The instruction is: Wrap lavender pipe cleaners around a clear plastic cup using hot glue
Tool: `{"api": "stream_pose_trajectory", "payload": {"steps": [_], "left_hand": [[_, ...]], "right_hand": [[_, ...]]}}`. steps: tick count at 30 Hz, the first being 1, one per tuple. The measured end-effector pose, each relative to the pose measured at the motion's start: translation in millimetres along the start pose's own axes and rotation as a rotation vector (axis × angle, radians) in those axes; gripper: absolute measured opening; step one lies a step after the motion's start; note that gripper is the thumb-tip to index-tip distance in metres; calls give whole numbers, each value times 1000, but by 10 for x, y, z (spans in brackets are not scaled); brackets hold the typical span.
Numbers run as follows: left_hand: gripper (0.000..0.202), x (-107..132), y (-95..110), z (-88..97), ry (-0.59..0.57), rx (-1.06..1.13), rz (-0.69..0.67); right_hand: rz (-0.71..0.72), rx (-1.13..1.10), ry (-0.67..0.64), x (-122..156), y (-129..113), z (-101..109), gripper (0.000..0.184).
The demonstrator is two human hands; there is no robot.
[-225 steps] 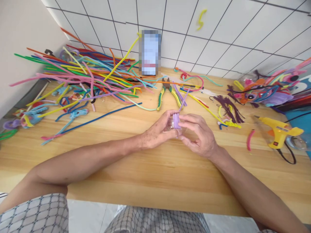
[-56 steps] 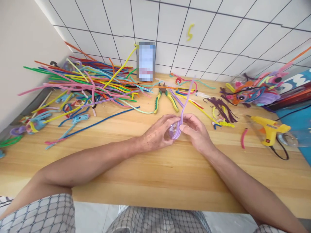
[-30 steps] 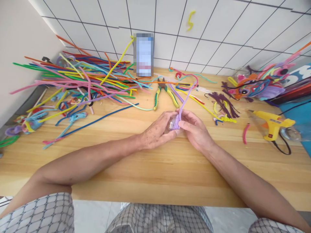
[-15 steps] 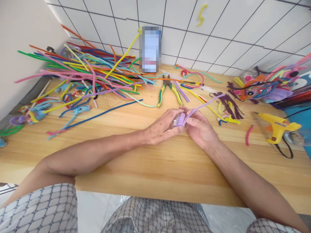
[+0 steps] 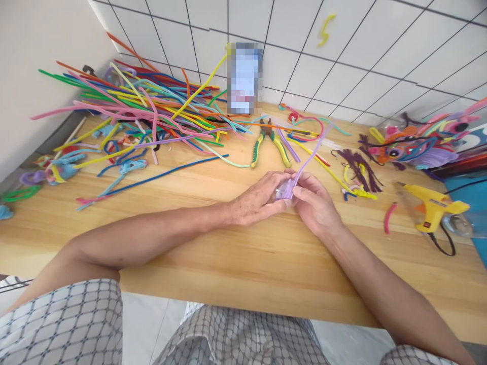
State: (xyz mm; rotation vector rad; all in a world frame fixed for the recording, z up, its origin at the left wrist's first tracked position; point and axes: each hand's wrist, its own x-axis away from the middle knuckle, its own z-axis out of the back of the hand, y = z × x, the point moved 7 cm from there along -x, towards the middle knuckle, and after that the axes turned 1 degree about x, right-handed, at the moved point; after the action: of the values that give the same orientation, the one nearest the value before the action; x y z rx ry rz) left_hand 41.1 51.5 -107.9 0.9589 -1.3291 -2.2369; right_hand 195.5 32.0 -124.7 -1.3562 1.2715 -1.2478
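Observation:
My left hand (image 5: 262, 200) is closed around a small clear object (image 5: 280, 191), perhaps plastic, whose kind I cannot make out. Purple pipe cleaner (image 5: 289, 188) lies wrapped in strands over its right side. My right hand (image 5: 317, 203) pinches the purple strands between thumb and fingers, touching the left fingertips. From this grip a free end of the pipe cleaner rises up and to the right. Just beyond the hands lie pliers (image 5: 267, 144) with green and yellow handles, jaws pointing away. A loose purple piece (image 5: 289, 144) rests beside them.
A big heap of coloured pipe cleaners (image 5: 152, 106) fills the back left. A blurred phone-like screen (image 5: 244, 78) leans on the tiled wall. At right lie a yellow glue gun (image 5: 436, 203), dark purple strands (image 5: 357, 170) and a colourful pipe-cleaner figure (image 5: 414, 142).
The free end of the purple pipe cleaner has swung from slanting right to a steeper upward angle. Both hands keep their grip, and the whole view has shifted slightly.

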Motion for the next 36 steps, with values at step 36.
{"api": "stream_pose_trajectory", "payload": {"steps": [36], "left_hand": [[27, -107, -266, 30, 247, 630, 519]], "right_hand": [[354, 496, 8, 125, -254, 43, 47]]}}
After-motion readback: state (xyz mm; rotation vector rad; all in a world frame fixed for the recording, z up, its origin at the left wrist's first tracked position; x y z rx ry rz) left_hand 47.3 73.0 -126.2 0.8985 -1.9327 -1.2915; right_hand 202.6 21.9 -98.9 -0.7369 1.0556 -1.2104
